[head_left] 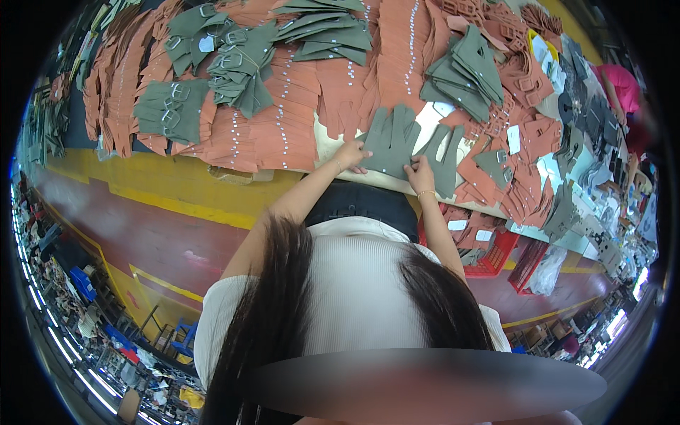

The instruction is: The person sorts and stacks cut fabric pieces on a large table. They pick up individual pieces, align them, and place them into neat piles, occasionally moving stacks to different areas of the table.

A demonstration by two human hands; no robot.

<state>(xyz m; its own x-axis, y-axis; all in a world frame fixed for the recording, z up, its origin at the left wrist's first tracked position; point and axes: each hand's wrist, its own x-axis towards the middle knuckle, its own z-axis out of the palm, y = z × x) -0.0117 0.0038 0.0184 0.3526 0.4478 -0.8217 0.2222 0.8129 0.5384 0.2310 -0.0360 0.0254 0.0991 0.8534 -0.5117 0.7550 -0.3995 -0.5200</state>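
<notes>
Pinch grip, both hands: we see the left hand (352, 156) on the left edge of the green piece (388, 147), the right hand (420, 172) at its lower right corner. It lies at the table's (322, 144) near edge. We judge it light, flexible, best held by the uncut band, not the strips. Beyond: orange pieces (283, 134), green stack (465, 74).

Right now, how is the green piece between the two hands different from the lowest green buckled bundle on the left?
The green piece is touched by the left hand and right hand; the buckled bundle is touched by neither. The buckled bundle shows metal buckles; on the green piece none can be seen. Both share a dull green colour.
</notes>
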